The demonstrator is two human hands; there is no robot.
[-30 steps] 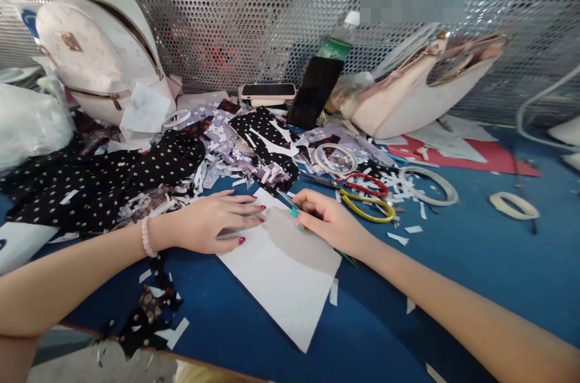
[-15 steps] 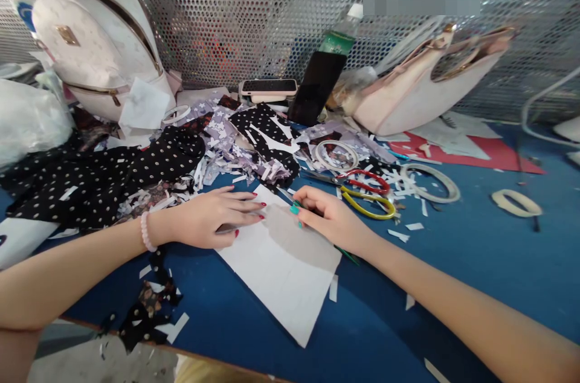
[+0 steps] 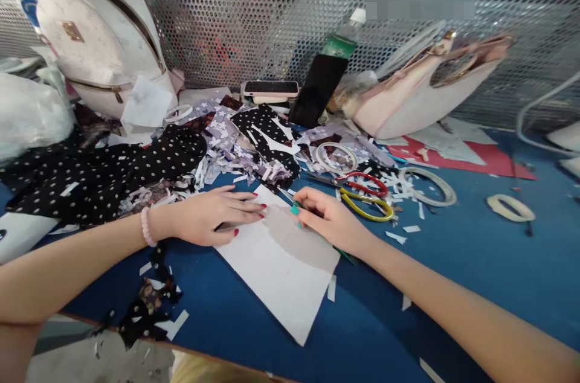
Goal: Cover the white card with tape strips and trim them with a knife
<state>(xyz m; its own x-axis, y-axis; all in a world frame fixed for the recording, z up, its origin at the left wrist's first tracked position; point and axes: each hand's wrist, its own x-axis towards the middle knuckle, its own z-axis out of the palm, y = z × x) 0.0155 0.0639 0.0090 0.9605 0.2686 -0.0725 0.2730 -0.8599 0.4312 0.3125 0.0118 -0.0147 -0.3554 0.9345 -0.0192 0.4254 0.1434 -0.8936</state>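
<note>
A white sheet of paper (image 3: 281, 274) lies at an angle on the blue table (image 3: 453, 262). My left hand (image 3: 208, 217) rests flat on the sheet's left edge, fingers stretched out, a pink bead bracelet on the wrist. My right hand (image 3: 328, 217) is closed around a thin green pen (image 3: 347, 257), its tip at the sheet's top corner. Just beyond the right hand lie red-handled scissors (image 3: 362, 180) and yellow-handled scissors (image 3: 367, 205).
Black polka-dot fabric (image 3: 104, 174) and paper scraps are piled at the left and back. A white backpack (image 3: 99, 38), a phone (image 3: 269, 88), a dark bottle (image 3: 319, 84) and a pink handbag (image 3: 417, 90) stand along the perforated metal wall. Tape rings (image 3: 428, 185) lie at the right.
Both hands stay in place on the sheet; only the camera has shifted slightly.
</note>
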